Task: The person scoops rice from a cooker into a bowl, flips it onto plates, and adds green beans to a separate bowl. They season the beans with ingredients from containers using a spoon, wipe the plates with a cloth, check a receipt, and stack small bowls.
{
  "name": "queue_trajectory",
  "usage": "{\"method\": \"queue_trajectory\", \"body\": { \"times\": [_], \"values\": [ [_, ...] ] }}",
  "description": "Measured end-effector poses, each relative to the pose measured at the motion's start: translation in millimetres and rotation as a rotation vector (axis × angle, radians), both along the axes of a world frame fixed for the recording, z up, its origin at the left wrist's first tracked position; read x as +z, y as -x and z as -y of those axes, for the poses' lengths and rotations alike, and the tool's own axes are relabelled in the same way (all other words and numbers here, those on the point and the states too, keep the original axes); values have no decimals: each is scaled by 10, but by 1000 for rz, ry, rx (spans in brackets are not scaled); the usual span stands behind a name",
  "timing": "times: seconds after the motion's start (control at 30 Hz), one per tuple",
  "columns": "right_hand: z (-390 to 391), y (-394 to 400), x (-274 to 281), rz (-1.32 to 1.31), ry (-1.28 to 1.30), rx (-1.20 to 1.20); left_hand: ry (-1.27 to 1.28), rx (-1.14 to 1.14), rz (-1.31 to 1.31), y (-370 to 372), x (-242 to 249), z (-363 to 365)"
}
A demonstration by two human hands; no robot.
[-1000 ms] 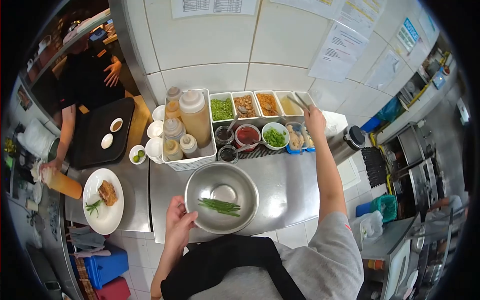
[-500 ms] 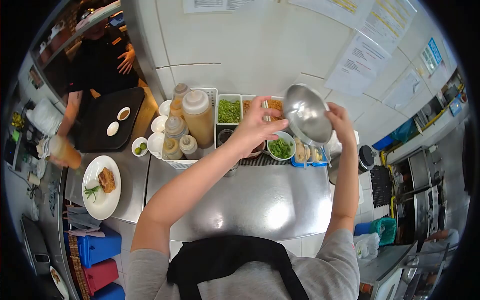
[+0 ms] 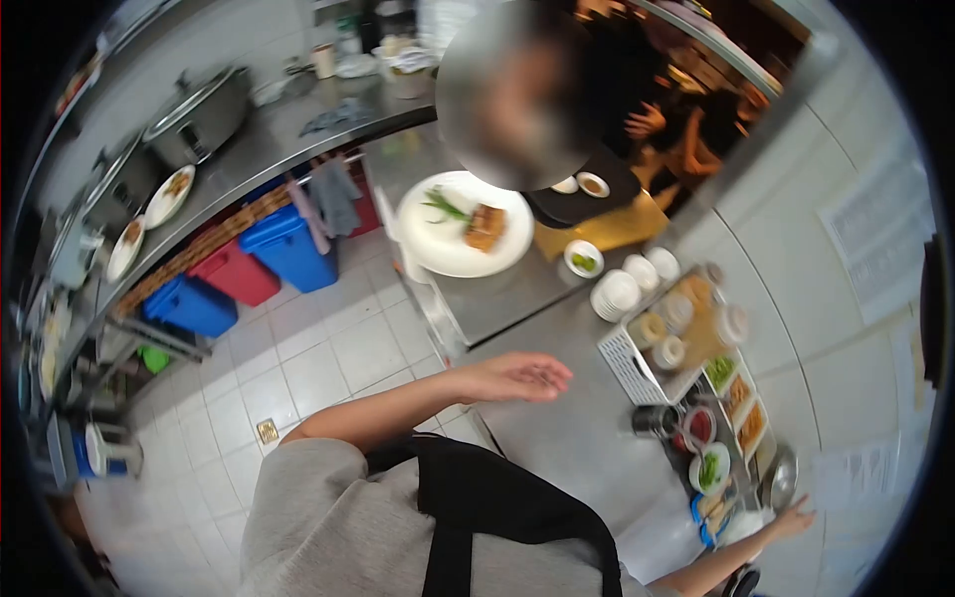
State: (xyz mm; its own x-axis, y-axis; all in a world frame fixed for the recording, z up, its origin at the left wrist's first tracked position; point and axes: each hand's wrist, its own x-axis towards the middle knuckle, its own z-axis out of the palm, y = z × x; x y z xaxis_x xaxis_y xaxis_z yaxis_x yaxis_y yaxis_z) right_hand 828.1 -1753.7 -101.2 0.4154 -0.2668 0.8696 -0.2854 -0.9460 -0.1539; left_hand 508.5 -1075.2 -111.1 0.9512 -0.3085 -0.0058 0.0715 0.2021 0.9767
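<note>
My left hand (image 3: 515, 378) hovers over the front edge of the steel counter (image 3: 587, 438), palm turned up, fingers loosely stretched and nothing in them. Far to the right, my right hand (image 3: 793, 519) reaches towards the wall with its fingers extended, just beside a metal bowl (image 3: 783, 476). That bowl rests at the end of the row of ingredient tubs. Near it are a white bowl of green leaves (image 3: 710, 470), a blue-rimmed container (image 3: 708, 519) and a container of red sauce (image 3: 698, 427).
A white plate (image 3: 418, 231) with browned food and green garnish stands further left. A white basket (image 3: 627, 366) holds several squeeze bottles. Small white bowls (image 3: 617, 292) are stacked nearby. A person (image 3: 637, 80) is beyond the pass; blue bins (image 3: 288, 249) stand below another counter.
The view has swung left. My right hand has let go of the metal bowl, now set down by the tubs. My left hand has moved away from the tubs to the counter's front edge.
</note>
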Motion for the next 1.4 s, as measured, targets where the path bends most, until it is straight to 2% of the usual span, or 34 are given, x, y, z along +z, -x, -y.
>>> {"method": "queue_trajectory", "body": {
  "times": [0.1, 0.13, 0.17, 0.2, 0.23, 0.27, 0.3, 0.33, 0.37, 0.4, 0.43, 0.47, 0.53, 0.6, 0.67, 0.7, 0.73, 0.77, 0.8, 0.87, 0.9, 0.97, 1.0, 1.07, 1.1, 1.13, 1.2, 1.23, 1.27, 1.33, 1.4],
  "values": [
    [-2203, 826, 593, 218, -389, 750, 270, 487, -204, 521, -104, -342],
    [-2968, 1094, 658, 238, -476, 988, 274, 538, -197, 637, -170, -419],
    [-3647, 1328, 560, 132, -411, 1120, 471, 590, -241, 723, -302, -495],
    [-4414, 1691, 455, -74, -536, 1223, 670, 641, -274, 807, -453, -576],
    [-5082, 1992, 188, -196, -651, 1469, 760, 637, -301, 870, -613, -657],
    [-5786, 2506, 121, -327, -603, 1720, 836, 641, -348, 904, -727, -732],
    [-6348, 3095, 116, -462, -521, 2080, 911, 639, -390, 988, -846, -828],
    [-6757, 3535, -149, -728, -509, 2238, 916, 683, -371, 1181, -967, -928],
    [-7092, 3713, -356, -739, -504, 2277, 849, 715, -17, 1375, -1098, -1014],
    [-7408, 3894, -543, -661, -367, 2403, 756, 726, 329, 1524, -1294, -1078],
    [-7705, 4075, -720, -574, -227, 2519, 525, 1007, 932, 1428, -1919, -1205],
    [-8019, 4247, -884, -473, -76, 2629, 509, 1035, 950, 1749, -1684, -1482],
    [-8584, 4598, -1255, -254, 226, 2823, 639, 993, -240, 2638, -715, -1997],
    [-9090, 4886, -1497, -306, 151, 2859, 643, 1025, -292, 3085, -388, -2304],
    [-9507, 5234, -1590, -865, -103, 2340, 674, 1128, -61, 3420, -171, -2564],
    [-9815, 5324, -2416, -1017, -319, 2288, 671, 1143, -59, 3527, -100, -2665],
    [-9933, 5500, -2169, -1593, -681, 2179, 298, 1263, 142, 3601, -58, -2740],
    [-10027, 5694, -1962, -2113, -1114, 1906, -88, 1341, 338, 3675, -50, -2830],
    [-10149, 5855, -1890, -2427, -1362, 1610, -89, 1348, 336, 3767, -128, -2960],
    [-10482, 6142, -1765, -2835, -1547, 1226, -1232, 1223, 246, 3997, -551, -3277],
    [-10654, 6277, -1699, -2986, -1609, 1061, -1508, 1089, 214, 4196, -931, -3443],
    [-10925, 6368, -1489, -3193, -1719, 829, -1489, 1130, 215, 4428, -1191, -3799],
    [-11031, 6334, -1344, -3283, -1755, 748, -1474, 1177, 222, 4531, -1252, -3981],
    [-11319, 6311, -1098, -3441, -1732, 860, -1383, 1256, 205, 4725, -1343, -4311],
    [-11517, 6330, -988, -3491, -1645, 1101, -1533, 1275, -31, 4859, -1424, -4477],
    [-11767, 6322, -1004, -3502, -1634, 1113, -1677, 1283, -274, 5010, -1487, -4678],
    [-12282, 6258, -1052, -3241, -984, 1770, -1334, 1469, -605, 5379, -1750, -4993],
    [-12550, 6260, -1020, -3133, -909, 1805, -926, 1731, -505, 5631, -2045, -5194],
    [-12874, 6276, -1079, -3134, -919, 1819, -491, 1927, -386, 5897, -2241, -5372],
    [-13603, 6373, -1358, -2961, -837, 1865, 157, 2147, -349, 6370, -1892, -5704],
    [-14261, 6653, -1516, -2742, -983, 1744, 303, 2307, -85, 6780, -1776, -6056]
  ]
}}
